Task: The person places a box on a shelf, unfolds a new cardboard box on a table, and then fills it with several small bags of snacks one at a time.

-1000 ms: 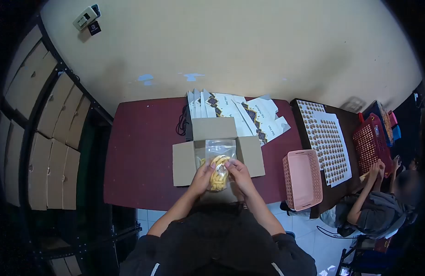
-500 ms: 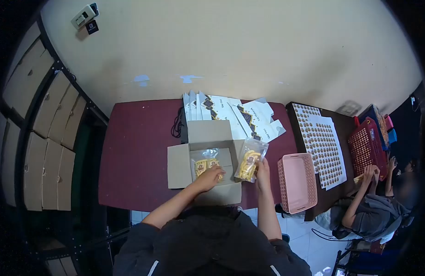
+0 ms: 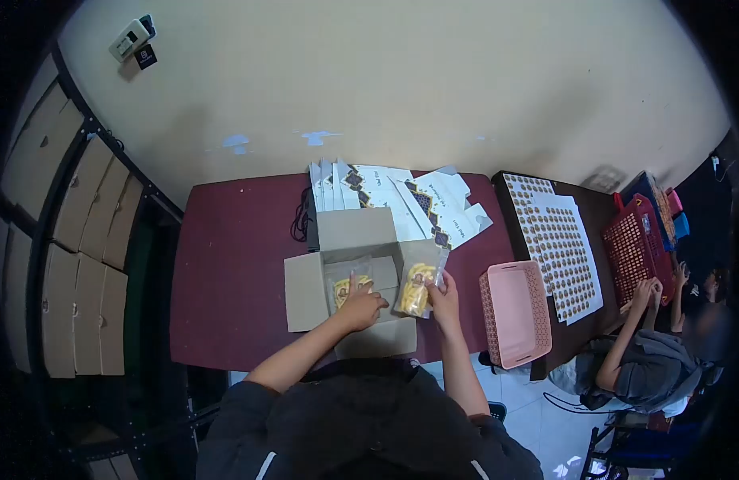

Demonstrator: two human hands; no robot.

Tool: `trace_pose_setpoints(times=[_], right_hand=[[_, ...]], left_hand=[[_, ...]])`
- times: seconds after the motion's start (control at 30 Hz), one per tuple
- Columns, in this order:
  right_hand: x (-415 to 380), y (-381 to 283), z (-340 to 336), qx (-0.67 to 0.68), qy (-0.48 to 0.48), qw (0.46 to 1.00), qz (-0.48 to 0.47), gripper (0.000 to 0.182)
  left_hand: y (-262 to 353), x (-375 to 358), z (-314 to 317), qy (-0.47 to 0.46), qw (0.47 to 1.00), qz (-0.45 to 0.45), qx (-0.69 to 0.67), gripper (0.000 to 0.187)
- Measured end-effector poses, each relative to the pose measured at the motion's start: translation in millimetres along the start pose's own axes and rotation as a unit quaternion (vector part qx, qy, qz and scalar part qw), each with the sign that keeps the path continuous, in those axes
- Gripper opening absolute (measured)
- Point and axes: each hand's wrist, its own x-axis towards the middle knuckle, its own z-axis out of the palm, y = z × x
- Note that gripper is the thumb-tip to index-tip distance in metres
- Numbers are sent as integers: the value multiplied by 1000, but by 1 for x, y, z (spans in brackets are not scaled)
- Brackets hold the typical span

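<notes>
An open cardboard box stands on the table in front of me, its flaps folded outward. Inside, at its left, lies a clear plastic bag of yellow snacks. My left hand reaches into the box and rests over this bag with fingers apart, covering part of it. A second clear bag of yellow snack pieces, with a small label, is held by its right edge in my right hand. That bag is tilted and overlaps the box's right flap.
Flat printed white cartons lie behind the box on the maroon table. To the right are a pink basket, sticker sheets and a red basket. A co-worker sits there. Shelved boxes stand left.
My left hand has shifted left over the bag in the box, and its fingers have spread. The bag in my right hand has moved slightly left and down. The whole view has shifted slightly.
</notes>
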Motion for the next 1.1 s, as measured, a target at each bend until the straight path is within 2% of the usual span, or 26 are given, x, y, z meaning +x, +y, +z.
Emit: trace_pose_setpoints(times=[0.07,0.17,0.2,0.27,0.3,0.4,0.43,0.47,0.53,0.57,0.6,0.7,0.73,0.8,0.83,0.97,1.0,1.1], right_hand=[[-4,-4,5,-8,1,1000,6,51],[-8,-7,21,-176,-34,978,-104,50],[-7,-4,25,-176,-35,978,-104,50],[-4,-1,35,-214,-105,964,-114,50],[-4,-4,42,-203,-121,969,-71,50],[1,13,50,-252,-115,959,-51,49],[2,20,51,-267,-107,953,-99,46],[4,28,50,-268,-109,952,-100,46],[8,42,49,-314,-94,908,-260,43],[-1,27,54,-290,-102,930,-200,34],[-5,21,55,-290,-103,930,-199,34],[-10,13,58,-295,-183,930,-121,21],[-11,15,58,-294,-182,930,-120,21],[-12,20,58,-391,-224,859,-242,23],[-13,22,57,-396,-230,855,-242,23],[-14,23,56,-474,-185,822,-254,23],[-13,22,55,-474,-185,822,-254,23],[-12,22,51,-537,-119,779,-302,19]], left_hand=[[1,-9,-3,49,999,-4,6,28],[1,-18,-4,74,997,-17,-3,26],[2,-20,-4,74,997,-18,-2,26],[4,-25,-4,92,995,-28,-14,26],[5,-27,-4,93,995,-29,-13,26],[8,-30,-3,94,994,-49,-42,25],[8,-31,-3,97,992,-57,-64,25],[8,-32,-3,100,989,-64,-86,25],[7,-32,0,105,989,-63,-89,25],[6,-32,1,142,984,-68,-86,26],[6,-32,2,178,978,-73,-83,27],[0,-34,4,193,973,-95,-85,31],[-2,-35,6,194,971,-107,-91,32],[-1,-39,3,180,972,-121,-92,33],[-1,-41,4,166,976,-117,-79,33],[-6,-43,10,101,987,-110,-63,35],[-8,-42,11,101,987,-110,-63,35],[-6,-41,12,118,986,-108,-45,35]])
